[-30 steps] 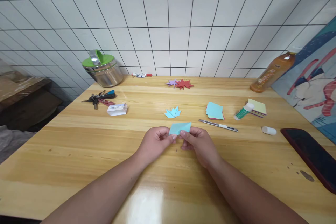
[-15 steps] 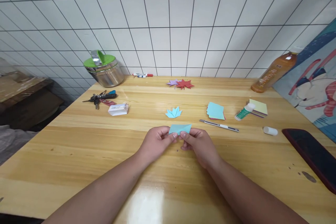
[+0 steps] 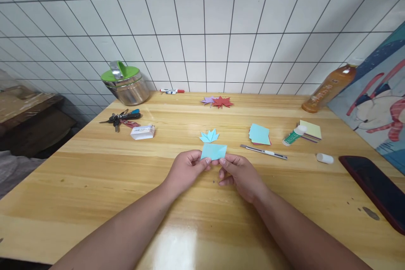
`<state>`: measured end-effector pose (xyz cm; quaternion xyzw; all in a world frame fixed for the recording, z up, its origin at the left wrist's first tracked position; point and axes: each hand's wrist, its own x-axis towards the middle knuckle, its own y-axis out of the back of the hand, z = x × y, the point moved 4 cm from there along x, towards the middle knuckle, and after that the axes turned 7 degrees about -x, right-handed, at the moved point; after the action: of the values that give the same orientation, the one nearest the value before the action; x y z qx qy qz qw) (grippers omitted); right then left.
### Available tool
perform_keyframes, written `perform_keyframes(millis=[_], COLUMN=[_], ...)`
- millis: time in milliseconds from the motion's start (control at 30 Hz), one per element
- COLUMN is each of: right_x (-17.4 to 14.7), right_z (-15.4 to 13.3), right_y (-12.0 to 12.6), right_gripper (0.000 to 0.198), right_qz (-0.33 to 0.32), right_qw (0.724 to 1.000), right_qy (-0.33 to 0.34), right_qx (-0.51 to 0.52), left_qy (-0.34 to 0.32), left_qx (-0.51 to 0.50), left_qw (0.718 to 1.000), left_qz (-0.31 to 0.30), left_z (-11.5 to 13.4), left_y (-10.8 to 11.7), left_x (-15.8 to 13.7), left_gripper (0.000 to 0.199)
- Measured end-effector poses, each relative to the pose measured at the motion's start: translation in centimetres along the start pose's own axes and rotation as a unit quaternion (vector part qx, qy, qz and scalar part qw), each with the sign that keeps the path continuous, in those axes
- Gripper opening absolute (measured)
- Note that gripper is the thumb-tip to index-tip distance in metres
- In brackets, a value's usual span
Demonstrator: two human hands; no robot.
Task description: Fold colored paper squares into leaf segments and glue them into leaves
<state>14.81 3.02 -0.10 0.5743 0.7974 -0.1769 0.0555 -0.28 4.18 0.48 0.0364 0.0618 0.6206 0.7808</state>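
Observation:
A small light-blue sheet of paper (image 3: 214, 151) is held up just above the table, its face toward me. My left hand (image 3: 189, 168) pinches its lower left part, thumb in front. At the lower right corner my right hand (image 3: 239, 174) grips it between thumb and fingers, with the other fingers curled below. Just beyond the sheet lies a light-blue folded paper leaf (image 3: 209, 136). Farther back, a red paper leaf (image 3: 223, 101) overlaps a purple paper leaf (image 3: 208, 101).
Right of my hands are a utility knife (image 3: 264, 152), square paper sheets (image 3: 260, 133), a glue stick (image 3: 294, 136), its cap (image 3: 325, 158), a paper stack (image 3: 311, 130), a phone (image 3: 375, 190) and a bottle (image 3: 330, 86). Leftward are a small white box (image 3: 143, 132), keys (image 3: 122, 117) and a metal pot (image 3: 128, 88).
The paper has tilted up and shifted slightly left, so more of its face shows. My right thumb has moved a little away from the left one, toward the paper's right corner.

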Motion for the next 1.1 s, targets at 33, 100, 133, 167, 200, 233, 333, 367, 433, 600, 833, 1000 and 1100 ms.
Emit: perform_keyframes(millis=[33, 100, 133, 167, 200, 233, 333, 367, 433, 600, 833, 1000, 1100], right_x=[-0.1, -0.1, -0.1, -0.1, -0.1, 0.0, 0.2, 0.2, 0.2, 0.1, 0.1, 0.3, 0.4], right_z=[-0.1, -0.2, -0.1, 0.0, 0.1, 0.2, 0.3, 0.2, 0.1, -0.2, -0.1, -0.6, -0.8], right_y=[-0.1, -0.1, -0.2, -0.1, -0.1, 0.0, 0.2, 0.3, 0.5, 0.7, 0.3, 1.4, 1.9], right_gripper=[0.03, 0.035, 0.037, 0.038, 0.037, 0.036, 0.033, 0.032, 0.032, 0.031, 0.03, 0.021, 0.017], right_qz=[-0.005, 0.002, 0.013, 0.029, 0.047, 0.062, 0.088, 0.09, 0.09, 0.093, 0.09, 0.136, 0.143], right_qw=[1.0, 1.0, 0.999, 0.999, 0.997, 0.996, 0.994, 0.994, 0.994, 0.994, 0.992, 0.965, 0.963], right_qy=[0.003, 0.005, 0.004, 0.002, 0.001, 0.002, 0.02, 0.025, 0.03, 0.023, 0.022, 0.059, 0.074], right_qx=[-0.003, -0.017, -0.03, -0.044, -0.057, -0.066, -0.062, -0.057, -0.05, -0.057, -0.08, -0.217, -0.217], left_qy=[-0.005, -0.013, -0.015, -0.014, -0.012, -0.009, 0.0, 0.003, 0.011, 0.043, 0.014, 0.019, 0.028], left_qx=[0.007, 0.021, 0.027, 0.033, 0.039, 0.046, 0.06, 0.058, 0.046, 0.025, 0.051, 0.045, -0.002], left_qw=[1.0, 1.0, 1.0, 0.999, 0.999, 0.999, 0.998, 0.998, 0.999, 0.999, 0.998, 0.999, 1.0], left_qz=[0.005, 0.006, 0.003, -0.002, -0.005, -0.007, -0.013, -0.016, -0.022, -0.016, -0.019, -0.002, 0.012], left_z=[0.0, 0.1, 0.1, 0.2, 0.2, 0.2, 0.4, 0.5, 0.5, 0.6, 0.7, 0.2, 0.3], left_y=[0.0, 0.0, -0.2, -0.3, -0.4, -0.5, -0.8, -0.8, -0.9, -0.8, -0.5, -0.3, -0.3], left_x=[0.0, 0.0, 0.0, -0.1, -0.1, -0.2, -0.3, -0.3, -0.3, -0.3, -0.4, 0.1, 0.3], left_gripper=[0.023, 0.023, 0.024, 0.025, 0.025, 0.026, 0.028, 0.028, 0.028, 0.025, 0.024, 0.024, 0.02])
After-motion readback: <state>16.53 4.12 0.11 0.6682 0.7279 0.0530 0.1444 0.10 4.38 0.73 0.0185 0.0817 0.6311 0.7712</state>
